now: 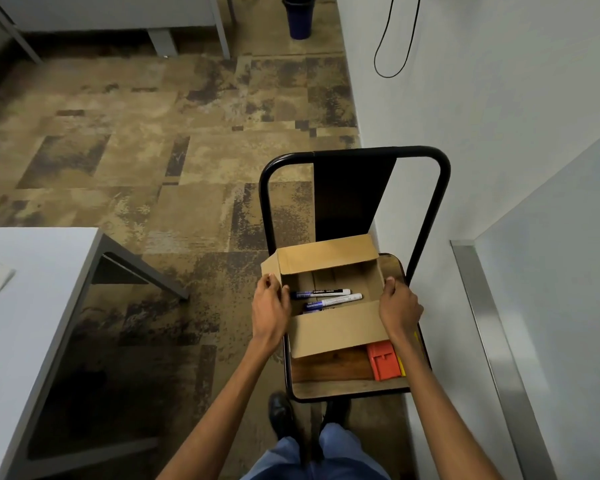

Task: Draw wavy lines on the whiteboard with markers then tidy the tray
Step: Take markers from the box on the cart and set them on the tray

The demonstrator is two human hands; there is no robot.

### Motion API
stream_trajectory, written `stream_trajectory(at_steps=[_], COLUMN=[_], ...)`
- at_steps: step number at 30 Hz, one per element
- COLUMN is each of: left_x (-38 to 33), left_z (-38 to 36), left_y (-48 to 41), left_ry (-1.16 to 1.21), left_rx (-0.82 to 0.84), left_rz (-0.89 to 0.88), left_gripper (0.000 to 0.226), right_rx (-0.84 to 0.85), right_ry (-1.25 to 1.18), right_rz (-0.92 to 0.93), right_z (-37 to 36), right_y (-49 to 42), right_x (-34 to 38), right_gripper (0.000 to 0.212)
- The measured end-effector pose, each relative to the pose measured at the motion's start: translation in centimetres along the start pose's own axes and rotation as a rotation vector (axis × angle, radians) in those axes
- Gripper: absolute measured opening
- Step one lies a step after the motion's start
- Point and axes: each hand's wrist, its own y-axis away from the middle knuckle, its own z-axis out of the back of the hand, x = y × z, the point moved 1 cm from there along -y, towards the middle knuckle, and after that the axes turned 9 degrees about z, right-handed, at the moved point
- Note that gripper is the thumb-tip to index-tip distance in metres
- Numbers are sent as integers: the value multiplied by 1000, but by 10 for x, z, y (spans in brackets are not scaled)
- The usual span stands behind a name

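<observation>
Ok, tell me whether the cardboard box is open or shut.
Open. The cardboard box has its flaps apart, and markers lie visible inside.

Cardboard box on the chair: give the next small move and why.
Probably let go with the right hand and reach in for a marker: it and the left hand grip the sides of the cardboard box, the flaps are open, markers lie exposed.

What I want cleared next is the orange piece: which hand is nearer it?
Right. The right hand grips the right side of the cardboard box, just beyond the orange piece; the left hand holds the box's left side, farther off.
</observation>
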Motion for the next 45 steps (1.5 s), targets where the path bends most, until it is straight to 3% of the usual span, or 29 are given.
stream_trajectory(at_steps=[5, 8, 12, 16, 21, 25, 28, 37, 41, 43, 45], left_x=[-7, -18, -24, -28, -35, -33, -25, -16, -23, -31, -40], left_z=[25, 26, 19, 23, 25, 19, 11, 4, 6, 5, 2], left_y=[-2, -2, -3, -11, -23, -38, -46, -44, -38, -34, -33], left_ry=[8, -53, -96, -3, -98, -235, -369, -419, -268, -242, -278], left_rx=[-254, -281, -293, -329, -266, -60, 25, 14, -45, 16, 135], left_rz=[-57, -170, -262, -370, -407, -419, -407, -460, -505, -520, -509], left_gripper=[18, 12, 16, 15, 41, 80, 97, 77, 52, 37, 30], right_rx=[-128, -101, 115, 50, 13, 126, 192, 191, 109, 207, 383], right_ry=[56, 125, 94, -28, 27, 224, 329, 348, 251, 235, 289], right_rz=[166, 327, 477, 541, 593, 627, 625, 660, 682, 703, 698], right_z=[12, 14, 6, 7, 2, -7, -13, -21, -19, -22, -28], right_y=[-4, -5, -17, -26, -34, -42, -44, -44, -41, -39, -39], right_x=[3, 18, 35, 50, 70, 68, 61, 52, 52, 54, 59], right_gripper=[15, 11, 17, 30, 63, 94, 101, 87, 61, 47, 47])
